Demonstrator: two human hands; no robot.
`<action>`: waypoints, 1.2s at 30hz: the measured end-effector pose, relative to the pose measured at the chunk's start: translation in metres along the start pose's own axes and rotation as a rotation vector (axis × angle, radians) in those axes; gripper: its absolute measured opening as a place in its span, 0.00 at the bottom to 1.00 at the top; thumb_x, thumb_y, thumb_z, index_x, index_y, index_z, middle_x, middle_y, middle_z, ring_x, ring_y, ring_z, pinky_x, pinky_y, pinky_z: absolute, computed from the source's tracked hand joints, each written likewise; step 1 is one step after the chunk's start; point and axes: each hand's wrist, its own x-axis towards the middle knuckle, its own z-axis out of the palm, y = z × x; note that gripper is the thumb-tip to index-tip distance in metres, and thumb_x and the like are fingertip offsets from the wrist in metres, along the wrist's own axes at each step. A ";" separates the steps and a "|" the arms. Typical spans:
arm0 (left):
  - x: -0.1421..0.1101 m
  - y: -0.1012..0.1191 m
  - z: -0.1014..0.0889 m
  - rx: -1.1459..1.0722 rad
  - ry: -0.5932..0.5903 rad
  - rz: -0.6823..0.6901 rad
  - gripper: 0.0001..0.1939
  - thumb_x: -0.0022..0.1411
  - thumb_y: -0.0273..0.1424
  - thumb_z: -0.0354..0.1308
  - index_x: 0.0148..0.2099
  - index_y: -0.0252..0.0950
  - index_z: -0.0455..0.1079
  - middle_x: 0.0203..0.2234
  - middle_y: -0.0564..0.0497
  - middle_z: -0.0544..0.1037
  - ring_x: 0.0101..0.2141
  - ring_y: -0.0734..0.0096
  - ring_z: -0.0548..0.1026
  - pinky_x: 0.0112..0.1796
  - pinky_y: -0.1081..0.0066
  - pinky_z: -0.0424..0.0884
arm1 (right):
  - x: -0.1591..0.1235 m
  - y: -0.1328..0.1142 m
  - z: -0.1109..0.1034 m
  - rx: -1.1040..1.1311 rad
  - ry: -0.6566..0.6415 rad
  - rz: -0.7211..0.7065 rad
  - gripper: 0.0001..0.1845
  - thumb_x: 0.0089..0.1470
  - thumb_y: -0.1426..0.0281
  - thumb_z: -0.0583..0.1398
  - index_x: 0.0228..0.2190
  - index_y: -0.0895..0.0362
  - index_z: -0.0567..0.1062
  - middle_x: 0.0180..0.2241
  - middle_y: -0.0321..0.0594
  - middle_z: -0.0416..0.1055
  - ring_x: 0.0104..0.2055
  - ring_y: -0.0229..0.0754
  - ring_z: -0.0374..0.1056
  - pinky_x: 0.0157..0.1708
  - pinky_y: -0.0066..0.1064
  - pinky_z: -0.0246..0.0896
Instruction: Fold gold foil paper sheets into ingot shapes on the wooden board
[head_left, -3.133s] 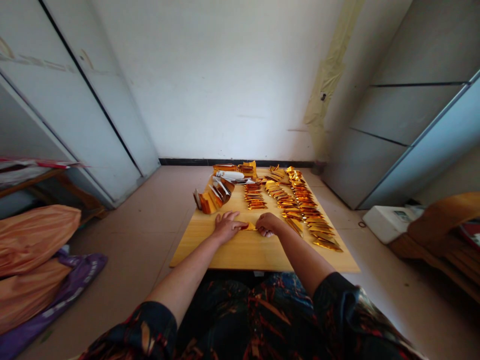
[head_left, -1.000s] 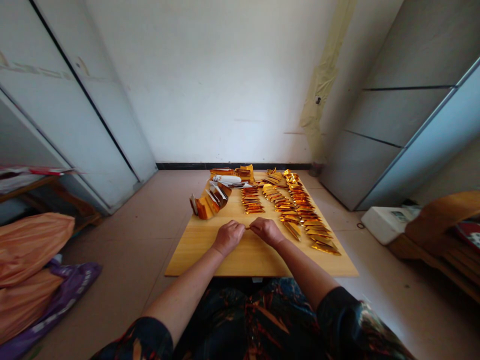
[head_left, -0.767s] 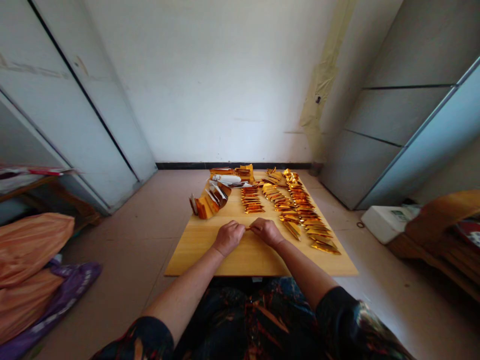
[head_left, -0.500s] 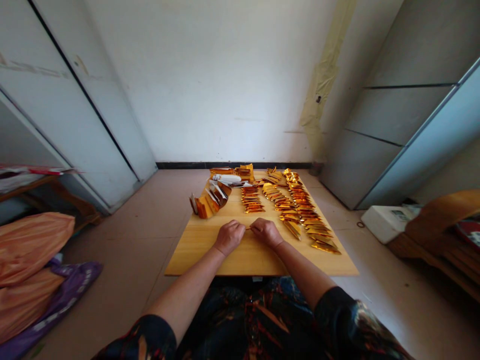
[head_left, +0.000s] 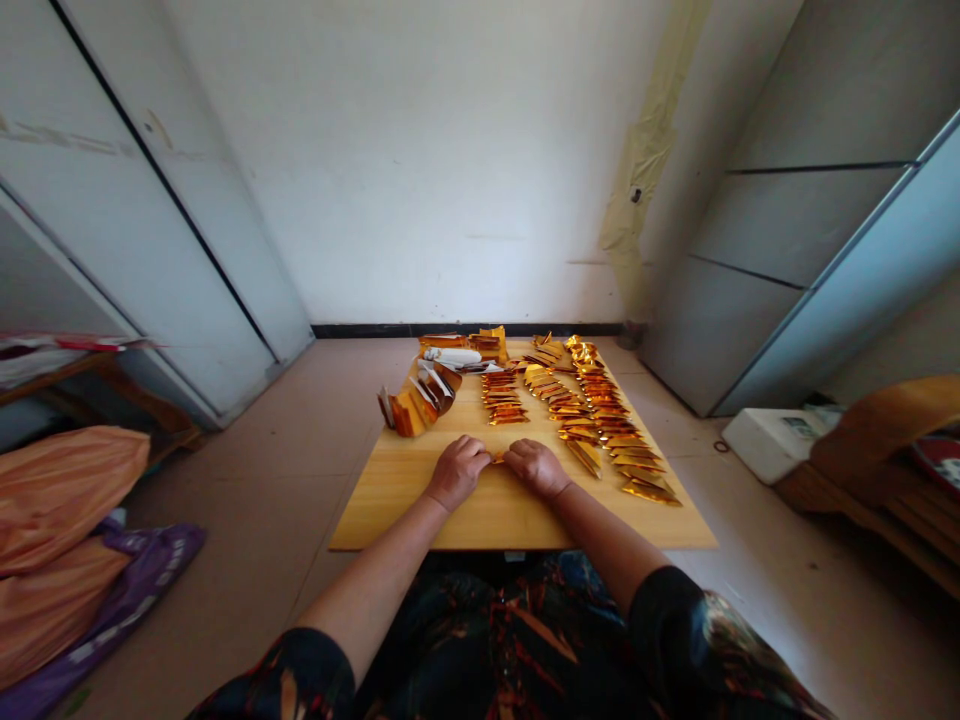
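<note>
My left hand (head_left: 457, 470) and my right hand (head_left: 536, 468) rest side by side on the low wooden table (head_left: 390, 500), fingers curled. Between them they pinch a small piece of gold foil paper (head_left: 497, 458), mostly hidden by the fingers. Just right of my right hand, rows of folded gold foil pieces (head_left: 600, 420) run toward the far edge. A shorter row of folded gold pieces (head_left: 504, 395) lies straight ahead. At the far left a fanned stack of gold foil sheets (head_left: 416, 398) stands on the table.
A white roll-like object (head_left: 454, 355) lies at the table's far end. Orange and purple bags (head_left: 67, 530) sit on the floor at left. White cabinets flank both sides. A white box (head_left: 772, 440) and a wooden seat (head_left: 885, 440) stand at right.
Three seconds ago my left hand lay flat with fingers spread on the foil; both hands have since curled onto it. Over the last second they barely shifted.
</note>
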 end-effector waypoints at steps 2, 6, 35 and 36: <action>-0.002 -0.003 0.000 -0.003 -0.034 0.016 0.13 0.65 0.27 0.49 0.34 0.37 0.74 0.27 0.49 0.70 0.33 0.69 0.65 0.34 0.69 0.64 | 0.000 0.001 -0.001 -0.022 -0.035 -0.039 0.12 0.60 0.74 0.52 0.28 0.59 0.74 0.28 0.40 0.68 0.31 0.38 0.61 0.32 0.28 0.53; -0.004 -0.007 -0.001 -0.006 -0.111 0.054 0.13 0.66 0.28 0.48 0.37 0.38 0.75 0.27 0.49 0.69 0.33 0.69 0.65 0.33 0.70 0.63 | 0.003 0.002 -0.006 -0.063 -0.110 -0.117 0.12 0.61 0.73 0.52 0.30 0.59 0.74 0.29 0.41 0.68 0.32 0.39 0.61 0.32 0.29 0.53; -0.023 0.009 -0.025 -0.077 -0.206 -0.154 0.15 0.55 0.23 0.53 0.42 0.44 0.75 0.39 0.51 0.78 0.41 0.64 0.70 0.41 0.61 0.60 | -0.004 -0.007 -0.027 0.090 -0.140 0.124 0.10 0.58 0.72 0.55 0.34 0.54 0.77 0.36 0.41 0.71 0.40 0.42 0.62 0.39 0.31 0.56; -0.023 0.009 -0.026 -0.069 -0.209 -0.147 0.15 0.55 0.23 0.54 0.42 0.44 0.74 0.39 0.51 0.78 0.41 0.64 0.70 0.41 0.60 0.60 | -0.001 -0.009 -0.029 0.124 -0.100 0.168 0.10 0.56 0.74 0.55 0.34 0.55 0.77 0.37 0.42 0.71 0.41 0.42 0.63 0.40 0.31 0.56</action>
